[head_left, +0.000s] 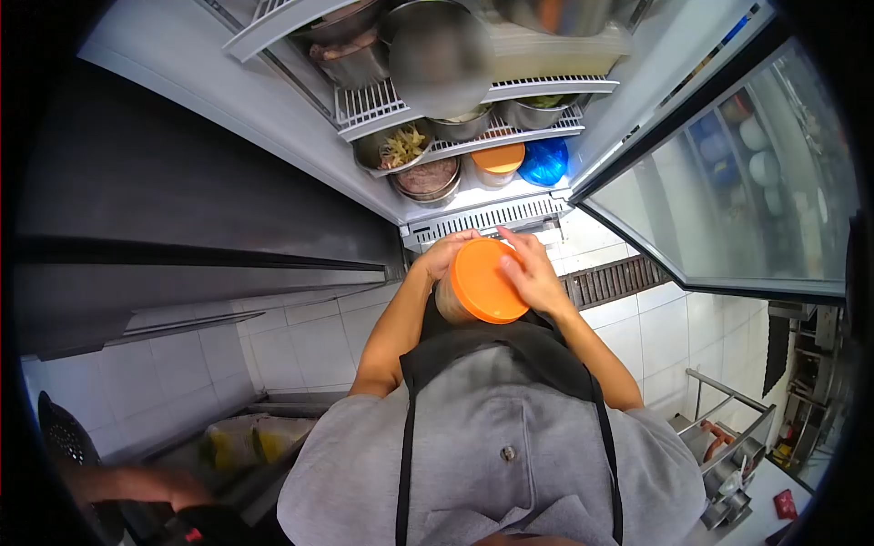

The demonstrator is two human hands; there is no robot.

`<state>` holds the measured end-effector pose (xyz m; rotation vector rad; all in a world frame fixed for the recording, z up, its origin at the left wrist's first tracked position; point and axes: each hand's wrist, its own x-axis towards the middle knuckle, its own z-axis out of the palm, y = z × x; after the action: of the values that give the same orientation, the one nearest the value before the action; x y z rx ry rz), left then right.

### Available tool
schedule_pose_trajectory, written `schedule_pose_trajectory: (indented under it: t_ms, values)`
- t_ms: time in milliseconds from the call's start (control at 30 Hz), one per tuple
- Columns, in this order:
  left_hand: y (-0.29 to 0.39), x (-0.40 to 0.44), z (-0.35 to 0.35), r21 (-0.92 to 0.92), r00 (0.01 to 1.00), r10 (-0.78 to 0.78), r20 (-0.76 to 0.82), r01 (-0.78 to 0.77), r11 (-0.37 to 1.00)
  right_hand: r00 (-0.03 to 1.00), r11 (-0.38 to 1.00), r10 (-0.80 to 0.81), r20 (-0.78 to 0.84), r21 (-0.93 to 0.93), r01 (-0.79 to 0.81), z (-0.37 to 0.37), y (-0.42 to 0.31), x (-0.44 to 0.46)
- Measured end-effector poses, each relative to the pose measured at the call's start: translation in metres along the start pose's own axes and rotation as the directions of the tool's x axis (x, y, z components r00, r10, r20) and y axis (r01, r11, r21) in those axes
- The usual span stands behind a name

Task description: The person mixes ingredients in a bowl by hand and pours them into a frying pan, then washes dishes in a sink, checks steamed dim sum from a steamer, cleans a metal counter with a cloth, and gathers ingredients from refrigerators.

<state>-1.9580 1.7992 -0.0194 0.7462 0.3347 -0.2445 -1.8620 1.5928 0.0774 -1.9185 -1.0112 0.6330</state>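
Note:
In front of my apron I hold a clear plastic tub with an orange lid (482, 284), tilted so that its lid faces up toward me. My left hand (446, 255) grips the far left side of the tub, its fingers partly hidden behind it. My right hand (533, 271) is closed round the right edge, with the thumb resting on the lid. Through the tub's side its contents look pale, but I cannot make them out. Another orange-lidded tub (498, 160) stands on the floor of the open fridge, beside a blue plastic bag (544, 162).
Metal bowls of food (393, 147) fill the wire shelves, and a pan of meat (428, 179) stands below. The glass fridge door (728, 191) is swung wide on the right. A dark steel cabinet (182, 182) stands left. Another person's arm (146, 487) is at lower left.

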Motion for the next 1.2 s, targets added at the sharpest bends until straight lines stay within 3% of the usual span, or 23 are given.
schedule_pose_trajectory:
  t_ms: [33, 67, 133, 200, 267, 333, 367, 400, 433, 467, 500, 533, 600, 633, 667, 767, 800, 833, 933, 967, 1033, 1100, 1200]
  values:
    - [-0.002, 0.001, 0.004, 0.0, 1.0, 0.001, -0.002, -0.001, 1.0, 0.98, 0.976, -0.201, -0.006, -0.084, 0.2, -0.002, -0.01, -0.001]
    - [-0.005, 0.002, 0.007, -0.006, 1.0, 0.003, -0.018, -0.004, 1.0, 0.98, 0.977, -0.2, -0.004, -0.081, 0.199, -0.002, -0.022, -0.003]
    - [-0.007, 0.004, 0.016, -0.004, 0.999, 0.012, -0.033, -0.012, 1.0, 0.949, 0.827, -0.223, 0.222, -0.473, 0.305, -0.002, -0.043, -0.009]
    - [-0.012, 0.002, 0.024, -0.089, 0.989, 0.018, -0.15, -0.032, 0.995, 0.971, 0.874, -0.159, 0.178, -0.432, 0.223, 0.015, -0.013, -0.013]
    - [-0.023, 0.009, 0.007, -0.12, 0.995, -0.012, -0.101, 0.0, 0.993, 0.98, 0.906, -0.025, 0.197, -0.409, 0.106, 0.015, -0.019, -0.014]
    - [-0.039, 0.012, -0.007, -0.151, 0.998, -0.039, -0.052, 0.031, 0.988, 0.965, 0.904, -0.078, 0.249, -0.39, 0.173, 0.009, -0.016, -0.014]
    - [-0.049, 0.004, -0.008, -0.071, 0.999, 0.031, -0.018, -0.032, 0.997, 0.946, 0.898, -0.135, 0.294, -0.368, 0.242, 0.004, -0.015, -0.009]
    - [-0.046, -0.004, -0.008, 0.031, 0.993, 0.111, 0.028, -0.112, 0.993, 0.937, 0.976, -0.174, 0.304, -0.075, 0.206, -0.006, 0.007, -0.002]
    - [-0.031, -0.025, 0.028, 0.077, 0.985, 0.079, -0.154, -0.068, 0.995, 0.96, 0.88, -0.068, 0.273, 0.47, -0.071, -0.005, 0.035, -0.002]
    - [-0.049, -0.025, 0.009, -0.063, 0.963, 0.135, -0.235, -0.154, 0.986, 0.934, 0.717, -0.13, 0.332, 0.682, -0.143, 0.0, 0.063, -0.01]
    - [-0.06, -0.033, -0.001, -0.025, 0.95, 0.293, -0.105, -0.297, 0.955, 0.919, 0.877, -0.271, 0.286, 0.467, 0.114, 0.007, 0.09, -0.022]
    - [-0.065, -0.05, 0.009, 0.12, 0.934, 0.235, -0.267, -0.21, 0.97, 0.923, 0.879, -0.293, 0.25, 0.451, 0.157, 0.005, 0.081, -0.025]
    - [-0.054, -0.065, 0.017, 0.546, 0.888, 0.457, -0.047, -0.36, 0.756, 0.947, 0.882, -0.279, 0.158, 0.432, 0.188, 0.015, 0.07, -0.029]
    - [-0.036, -0.084, 0.059, 0.673, 0.842, 0.535, 0.068, -0.435, 0.599, 0.966, 0.884, -0.239, 0.103, 0.434, 0.172, 0.024, 0.066, -0.024]
    - [-0.033, -0.088, 0.074, 0.673, 0.835, 0.544, 0.076, -0.446, 0.59, 0.964, 0.886, -0.248, 0.1, 0.426, 0.184, 0.024, 0.057, -0.022]
    - [-0.01, -0.086, 0.101, 0.583, 0.732, 0.682, 0.007, -0.557, 0.591, 0.971, 0.856, -0.234, 0.043, 0.483, 0.185, 0.007, 0.008, -0.006]
    - [0.003, -0.089, 0.109, 0.573, 0.673, 0.74, 0.012, -0.611, 0.546, 0.939, 0.873, -0.339, -0.067, 0.35, 0.34, -0.012, -0.025, 0.001]
    - [0.018, -0.093, 0.122, 0.561, 0.61, 0.793, 0.012, -0.66, 0.499, 0.88, 0.859, -0.45, -0.153, 0.196, 0.473, -0.031, -0.06, 0.005]
    - [0.123, -0.122, 0.212, 0.457, 0.378, 0.913, 0.153, -0.846, 0.274, 0.603, 0.631, -0.704, -0.374, 0.058, 0.773, -0.091, -0.179, 0.025]
    - [0.156, -0.133, 0.227, 0.604, 0.306, 0.927, 0.218, -0.788, 0.118, 0.464, 0.503, -0.776, -0.428, 0.024, 0.864, -0.109, -0.213, 0.035]
    - [0.22, -0.145, 0.25, 0.645, 0.098, 0.933, 0.347, -0.747, -0.161, 0.366, 0.419, -0.834, -0.412, -0.043, 0.907, -0.142, -0.268, 0.062]
    - [0.277, -0.15, 0.266, 0.614, -0.067, 0.908, 0.414, -0.716, -0.332, 0.362, 0.432, -0.837, -0.411, -0.089, 0.898, -0.162, -0.323, 0.096]
    - [0.324, -0.148, 0.278, 0.49, -0.105, 0.936, 0.335, -0.829, -0.269, 0.461, 0.564, -0.783, -0.418, -0.163, 0.81, -0.167, -0.369, 0.146]
